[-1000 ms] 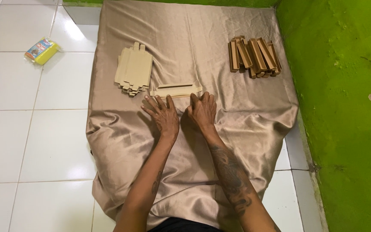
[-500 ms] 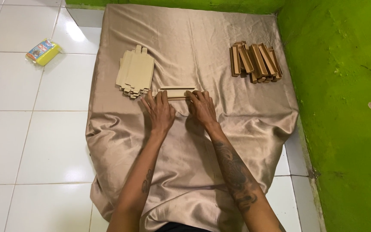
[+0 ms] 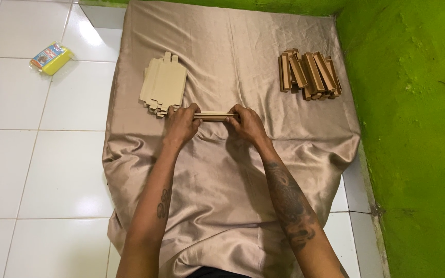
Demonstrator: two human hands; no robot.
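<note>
White tiled floor under a wrinkled satin cloth (image 3: 222, 206), left hand (image 3: 181, 126) and right hand (image 3: 248, 125) pinching the ends of a narrow cardboard strip (image 3: 214, 116) near mid-cloth beside the flat blanks (image 3: 163, 85); likely buckled if squeezed unevenly.

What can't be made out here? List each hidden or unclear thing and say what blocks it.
Head view only:
- The ends of the cardboard strip: covered by the left hand and right hand.
- The lower sheets of the flat cardboard stack: hidden under the top sheet.
- The yellow packet: too small to tell its contents.
- The person's body: cut off by the bottom edge.
</note>
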